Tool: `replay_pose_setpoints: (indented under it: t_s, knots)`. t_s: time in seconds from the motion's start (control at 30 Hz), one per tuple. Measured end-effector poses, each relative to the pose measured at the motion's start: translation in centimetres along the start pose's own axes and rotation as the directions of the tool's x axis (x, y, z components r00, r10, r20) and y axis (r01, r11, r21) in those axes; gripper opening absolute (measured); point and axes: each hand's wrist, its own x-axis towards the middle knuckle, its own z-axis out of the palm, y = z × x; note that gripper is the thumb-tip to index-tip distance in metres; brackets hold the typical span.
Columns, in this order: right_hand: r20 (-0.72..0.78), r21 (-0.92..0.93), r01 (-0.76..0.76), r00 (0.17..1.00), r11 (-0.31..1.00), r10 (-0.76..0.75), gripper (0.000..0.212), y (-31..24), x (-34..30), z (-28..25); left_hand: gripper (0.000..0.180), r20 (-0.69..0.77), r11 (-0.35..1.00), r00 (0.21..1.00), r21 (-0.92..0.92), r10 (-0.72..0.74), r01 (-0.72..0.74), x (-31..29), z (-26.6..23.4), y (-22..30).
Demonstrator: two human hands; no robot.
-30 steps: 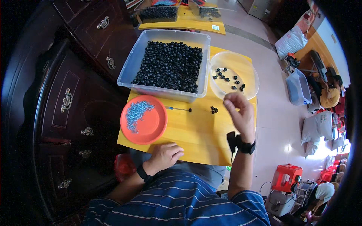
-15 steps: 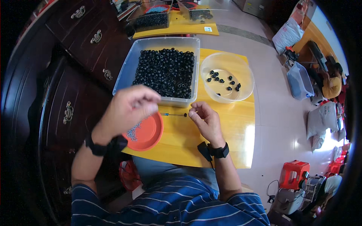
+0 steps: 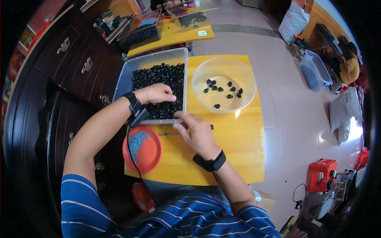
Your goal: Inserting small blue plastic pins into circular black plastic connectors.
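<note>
A clear plastic bin [image 3: 185, 79] holds a heap of small black ring-shaped parts [image 3: 158, 75]. My left hand [image 3: 156, 93] is over this heap, its fingers curled and thumb pressed in; whatever they pinch is hidden. At the bin's near right corner my right hand [image 3: 196, 134] straddles the rim, fingertips inside and thumb outside. Beneath that hand lies a thin rod, mostly covered; its blue end [image 3: 163, 134] shows on one side and a small black piece [image 3: 212, 127] on the other. An orange-red dish [image 3: 152, 158] with many small bluish metal pins [image 3: 137, 143] sits nearest me.
To the right, a round clear tub [image 3: 250, 93] contains several black parts. The yellow table [image 3: 238, 158] carries all these. Dark wooden drawers [image 3: 75, 67] stand close on the left. Beyond is another yellow table [image 3: 174, 41] with bins. A red stool [image 3: 321, 172] is at the right.
My left hand has gone from above the orange-red dish forward over the bin's black parts. My right hand has moved from beside the rod to the bin's near rim. The view has shifted.
</note>
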Motion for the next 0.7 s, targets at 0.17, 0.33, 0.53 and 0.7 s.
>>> replay_pose_setpoints:
  t_s: [0.17,0.33,0.53,0.7]
  knots:
    - [-0.004,0.034,-0.036,0.999,0.999,0.037,0.017,-0.2,-0.2,0.0,0.074,0.059,0.957,0.998,0.289,0.005,-0.022,2.4,0.4,1.3]
    - [0.012,0.032,-0.024,1.0,0.999,0.023,0.018,0.1,-0.4,0.5,0.069,0.118,0.981,0.993,0.193,0.01,-0.033,4.5,2.5,-1.0]
    - [0.019,0.057,-0.042,0.999,0.998,0.041,0.019,-0.1,-0.5,0.2,0.045,0.446,0.961,0.888,-0.274,0.11,0.018,6.0,4.3,-3.1]
    - [0.008,0.039,-0.047,0.999,0.998,0.047,0.02,-0.2,-0.2,0.3,0.05,0.604,0.96,0.797,-0.235,0.021,0.152,6.4,3.7,-4.3]
